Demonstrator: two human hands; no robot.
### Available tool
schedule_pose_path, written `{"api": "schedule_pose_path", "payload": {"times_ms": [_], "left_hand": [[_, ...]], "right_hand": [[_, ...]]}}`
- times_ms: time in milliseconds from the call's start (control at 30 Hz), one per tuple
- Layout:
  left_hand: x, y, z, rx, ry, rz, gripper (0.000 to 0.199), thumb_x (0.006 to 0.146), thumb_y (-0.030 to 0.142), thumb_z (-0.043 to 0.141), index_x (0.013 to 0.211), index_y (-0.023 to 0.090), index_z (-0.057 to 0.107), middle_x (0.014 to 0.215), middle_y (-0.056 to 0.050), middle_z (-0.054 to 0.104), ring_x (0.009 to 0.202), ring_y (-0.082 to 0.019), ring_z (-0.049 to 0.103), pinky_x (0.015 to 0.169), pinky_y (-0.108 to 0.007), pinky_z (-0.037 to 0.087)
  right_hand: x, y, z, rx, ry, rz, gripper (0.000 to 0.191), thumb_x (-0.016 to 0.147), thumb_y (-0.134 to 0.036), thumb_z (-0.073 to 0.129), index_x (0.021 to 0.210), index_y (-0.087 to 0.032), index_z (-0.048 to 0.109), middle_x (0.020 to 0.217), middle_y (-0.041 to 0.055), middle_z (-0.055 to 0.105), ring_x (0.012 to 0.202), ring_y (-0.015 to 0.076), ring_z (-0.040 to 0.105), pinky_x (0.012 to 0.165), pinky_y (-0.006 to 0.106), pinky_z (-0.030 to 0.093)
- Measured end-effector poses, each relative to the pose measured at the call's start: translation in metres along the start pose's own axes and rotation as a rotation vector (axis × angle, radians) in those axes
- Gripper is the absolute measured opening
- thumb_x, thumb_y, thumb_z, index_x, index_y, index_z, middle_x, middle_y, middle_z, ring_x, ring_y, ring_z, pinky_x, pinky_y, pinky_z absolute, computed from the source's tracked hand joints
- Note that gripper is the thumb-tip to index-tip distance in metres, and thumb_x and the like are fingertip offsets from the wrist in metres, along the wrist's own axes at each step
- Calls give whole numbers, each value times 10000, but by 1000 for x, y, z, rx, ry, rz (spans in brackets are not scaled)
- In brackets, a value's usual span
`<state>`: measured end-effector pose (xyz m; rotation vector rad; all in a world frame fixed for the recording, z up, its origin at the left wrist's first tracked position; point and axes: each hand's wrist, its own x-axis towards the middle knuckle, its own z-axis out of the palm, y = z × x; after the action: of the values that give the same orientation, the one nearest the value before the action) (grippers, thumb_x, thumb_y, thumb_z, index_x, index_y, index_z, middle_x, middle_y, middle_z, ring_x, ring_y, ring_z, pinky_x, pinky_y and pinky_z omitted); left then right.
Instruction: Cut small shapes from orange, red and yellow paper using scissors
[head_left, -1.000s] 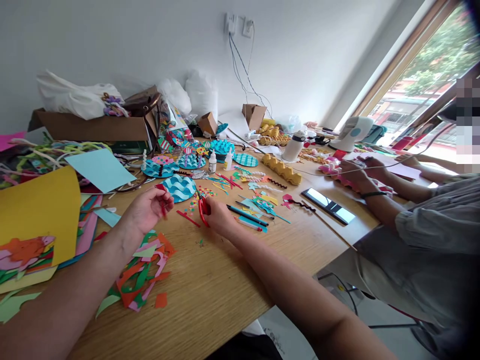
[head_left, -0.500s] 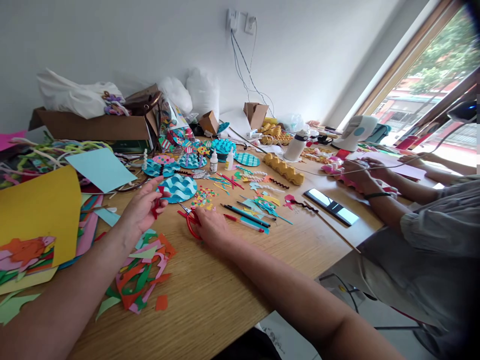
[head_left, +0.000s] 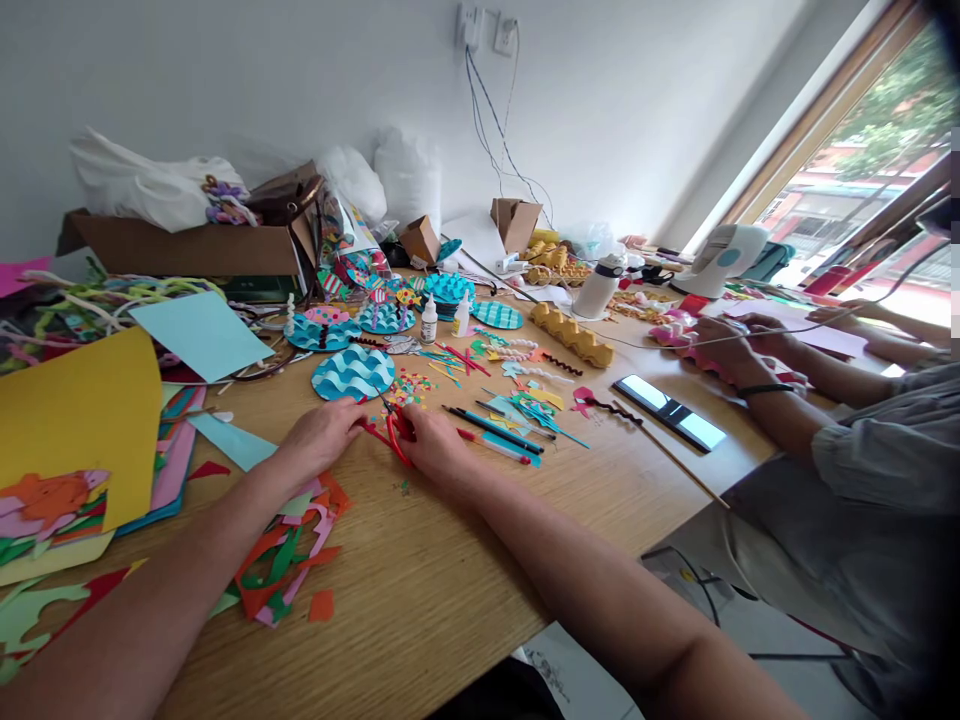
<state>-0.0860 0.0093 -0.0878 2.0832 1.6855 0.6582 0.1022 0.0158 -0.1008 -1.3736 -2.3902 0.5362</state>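
Observation:
My right hand (head_left: 429,440) is wrapped round the handles of red scissors (head_left: 396,440), whose blades point away from me. Just left of them, my left hand (head_left: 326,432) is closed on a small piece of red paper (head_left: 369,425) near the scissors. Beyond both hands lies a round disc with blue waves (head_left: 352,372), with small colored paper bits (head_left: 412,388) beside it. Orange, green and pink paper scraps (head_left: 289,555) lie under and beside my left forearm.
Pens (head_left: 499,430), a phone (head_left: 667,412), a white bottle (head_left: 598,288) and a yellow egg-carton strip (head_left: 570,335) are on the right. Yellow paper (head_left: 82,420) lies left. At the right edge, another person's hands (head_left: 724,345) hold pink material.
My left hand has come down and right, close to the scissors, with the red paper. A red scrap now shows by the light blue strip, and more scraps show at the lower left.

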Motion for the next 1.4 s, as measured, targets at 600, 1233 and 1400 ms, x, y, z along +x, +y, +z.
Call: {"api": "schedule_pose_path", "payload": {"times_ms": [600,1233,1400], "left_hand": [[2,-15,-1,228,-117,152,146,798,227,487,788,223,632,823,-44,650,788,-213,594,708,-304,421],[3,-1,-17,193,-104,152,125,743,213,459,663,230,555,723,-32,628,718,-215,582,669,-301,418],[0,6,-21,135,-103,108,116,737,243,453,676,230,551,626,8,606,610,-181,549,589,-269,379]], "right_hand": [[-1,-2,-2,-7,-45,-18,154,825,-275,577,946,-186,608,797,35,654,672,149,527,551,241,263],[3,1,-1,200,7,19,71,767,-228,605,793,-172,569,687,-21,558,609,108,441,544,219,273],[9,7,-3,357,-10,40,145,702,-191,672,729,-168,532,628,-59,505,575,86,429,519,191,298]]}}
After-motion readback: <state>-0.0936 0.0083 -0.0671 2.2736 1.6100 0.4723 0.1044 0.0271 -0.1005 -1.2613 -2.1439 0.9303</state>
